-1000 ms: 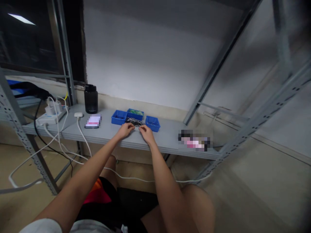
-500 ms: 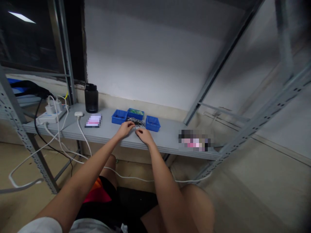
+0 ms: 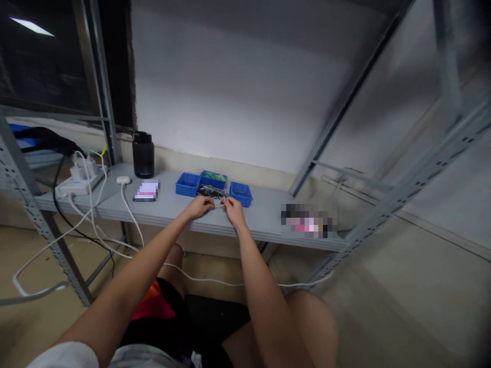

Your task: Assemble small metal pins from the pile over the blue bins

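Note:
My left hand (image 3: 200, 207) and my right hand (image 3: 233, 208) face each other over the front part of the grey shelf (image 3: 261, 217). The fingers of both are pinched together around something small and thin, too tiny to name. Just behind them lies a heap of dark, shiny, thin metal-looking pieces (image 3: 211, 191). Around the heap stand a left blue tray (image 3: 187, 191) with dark contents, a back blue tray (image 3: 214, 179) with green pieces, and a right blue tray (image 3: 241, 196) with small items I cannot make out, close to my right hand.
To the left are a black bottle (image 3: 143, 156), a phone with a lit screen (image 3: 147, 189), a white charger (image 3: 123, 180) and a white power strip (image 3: 80, 185) with cables hanging over the edge. A blurred-out object (image 3: 309, 221) lies at the right. Metal posts frame the shelf.
My right hand has moved slightly to the right and up, so the gap between my hands is wider. More of the heap shows. The trays stay in place.

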Available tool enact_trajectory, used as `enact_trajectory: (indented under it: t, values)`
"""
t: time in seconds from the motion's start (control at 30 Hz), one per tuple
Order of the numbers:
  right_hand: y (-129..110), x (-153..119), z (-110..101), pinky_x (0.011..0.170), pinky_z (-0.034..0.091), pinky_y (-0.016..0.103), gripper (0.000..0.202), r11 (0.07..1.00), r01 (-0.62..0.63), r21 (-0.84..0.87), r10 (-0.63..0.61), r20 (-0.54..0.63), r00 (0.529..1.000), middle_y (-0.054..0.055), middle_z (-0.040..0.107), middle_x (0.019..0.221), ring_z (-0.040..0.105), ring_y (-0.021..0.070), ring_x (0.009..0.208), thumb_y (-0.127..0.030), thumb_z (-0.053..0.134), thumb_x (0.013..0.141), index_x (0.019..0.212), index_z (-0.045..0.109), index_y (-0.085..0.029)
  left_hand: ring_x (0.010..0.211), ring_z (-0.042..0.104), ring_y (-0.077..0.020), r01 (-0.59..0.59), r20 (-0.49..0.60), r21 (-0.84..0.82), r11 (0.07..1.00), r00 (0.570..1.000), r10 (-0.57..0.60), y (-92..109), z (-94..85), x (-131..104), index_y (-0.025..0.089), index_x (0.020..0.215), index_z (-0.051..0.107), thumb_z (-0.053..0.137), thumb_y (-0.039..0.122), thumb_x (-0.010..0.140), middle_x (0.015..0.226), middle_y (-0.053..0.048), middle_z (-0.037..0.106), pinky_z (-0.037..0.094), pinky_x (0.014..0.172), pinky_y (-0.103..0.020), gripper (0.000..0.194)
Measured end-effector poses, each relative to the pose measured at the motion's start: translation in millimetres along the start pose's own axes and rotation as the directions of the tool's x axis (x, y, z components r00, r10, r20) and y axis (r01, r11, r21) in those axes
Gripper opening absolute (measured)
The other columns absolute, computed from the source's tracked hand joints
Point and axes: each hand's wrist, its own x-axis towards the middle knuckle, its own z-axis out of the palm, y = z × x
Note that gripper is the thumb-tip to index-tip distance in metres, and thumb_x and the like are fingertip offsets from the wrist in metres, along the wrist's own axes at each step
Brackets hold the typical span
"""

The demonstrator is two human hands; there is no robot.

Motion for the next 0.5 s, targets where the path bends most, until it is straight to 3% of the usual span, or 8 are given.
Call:
enact_trajectory:
  t: [0.2,0.5]
  values:
    - [10,4,4,0.064,0.047,0.028,0.026,0.999,-0.022,0.03,0.022,0.0,1.0,0.003,0.067,0.077,0.06,0.0166,0.067,-0.042,0.054,0.076,0.089,0.059,-0.02,0.076,0.06,-0.0195,0.007,-0.04,0.04,0.999,0.999,-0.005,3,-1.3,0,0.014,0.081,0.069,0.054,0.025,0.077,0.081,-0.006,0.071,0.045,0.075,-0.027,0.019]
    - [8,3,5,0.069,0.047,0.029,0.017,0.999,-0.014,-0.031,0.017,0.079,0.997,0.004,0.067,0.075,0.063,0.0171,0.07,-0.032,0.049,0.075,0.081,0.06,-0.019,0.081,0.061,-0.0222,0.051,-0.115,0.084,0.995,0.992,-0.041,9,-2.8,-2,0.012,0.086,0.067,0.049,0.023,0.082,0.088,-0.011,0.071,0.044,0.077,-0.03,0.022]
